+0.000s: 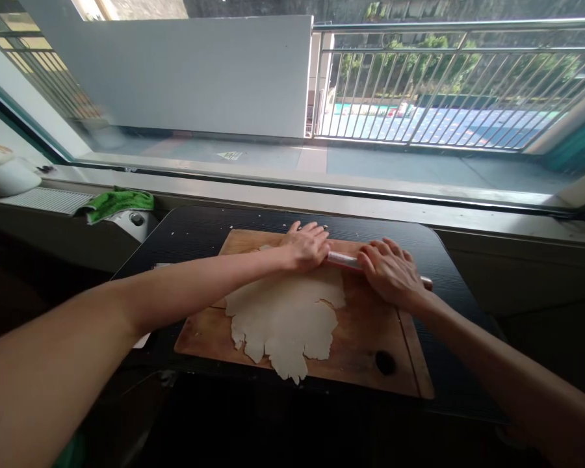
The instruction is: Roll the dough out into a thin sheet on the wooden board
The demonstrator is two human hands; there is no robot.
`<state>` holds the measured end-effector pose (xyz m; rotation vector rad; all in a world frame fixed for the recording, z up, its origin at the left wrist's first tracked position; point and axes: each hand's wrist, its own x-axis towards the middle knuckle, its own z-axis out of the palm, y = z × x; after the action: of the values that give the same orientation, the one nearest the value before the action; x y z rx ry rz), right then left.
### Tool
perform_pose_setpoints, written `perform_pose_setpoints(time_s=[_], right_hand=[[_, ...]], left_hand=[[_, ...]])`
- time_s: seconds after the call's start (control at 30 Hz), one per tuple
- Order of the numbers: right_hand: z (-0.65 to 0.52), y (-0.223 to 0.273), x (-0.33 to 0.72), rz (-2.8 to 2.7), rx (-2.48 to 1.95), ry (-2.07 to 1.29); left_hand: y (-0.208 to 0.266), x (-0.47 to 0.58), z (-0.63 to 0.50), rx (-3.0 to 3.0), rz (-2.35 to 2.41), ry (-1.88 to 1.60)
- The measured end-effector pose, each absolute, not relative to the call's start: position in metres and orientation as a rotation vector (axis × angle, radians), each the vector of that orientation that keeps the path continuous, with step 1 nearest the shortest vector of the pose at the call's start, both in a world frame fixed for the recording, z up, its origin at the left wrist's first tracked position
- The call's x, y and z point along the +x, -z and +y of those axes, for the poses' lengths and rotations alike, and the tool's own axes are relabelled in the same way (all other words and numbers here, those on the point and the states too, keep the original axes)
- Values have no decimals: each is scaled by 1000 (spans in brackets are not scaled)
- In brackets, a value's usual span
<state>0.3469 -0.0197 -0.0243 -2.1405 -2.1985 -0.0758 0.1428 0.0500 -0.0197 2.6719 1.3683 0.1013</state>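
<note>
A thin, ragged-edged sheet of dough [283, 318] lies on a wooden cutting board [370, 325], with a tear near its right side. Across the dough's far edge runs a rolling pin [344, 260], its middle covered by a pale, reddish-edged label. My left hand [306, 247] presses flat on the pin's left part, fingers stretched forward, and hides that end. Over the right part rests my right hand [392, 270], palm down with fingers extended. The pin's right tip shows past this hand.
The board sits on a black table [199, 227] with small crumbs on it. A window sill [283, 195] runs behind. At left are a green cloth [119, 203] on a white appliance [131, 224] and a white pot [7, 172]. The board has a dark round hole [385, 363].
</note>
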Motion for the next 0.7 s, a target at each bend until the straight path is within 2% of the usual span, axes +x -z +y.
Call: perform_pose_setpoints(time_s=[0.17, 0.37, 0.57, 0.7], right_hand=[[-43, 33, 346, -2253, -1987, 216], [17, 23, 352, -2079, -2252, -12], [-36, 34, 345, -2305, -1977, 185], [-5, 28, 347, -2188, -2080, 127]], left_hand=[[24, 130, 31, 2771, 1252, -121], [16, 158, 85, 2570, 1489, -18], [25, 131, 41, 2734, 1237, -103], [23, 146, 70, 2693, 1372, -116]])
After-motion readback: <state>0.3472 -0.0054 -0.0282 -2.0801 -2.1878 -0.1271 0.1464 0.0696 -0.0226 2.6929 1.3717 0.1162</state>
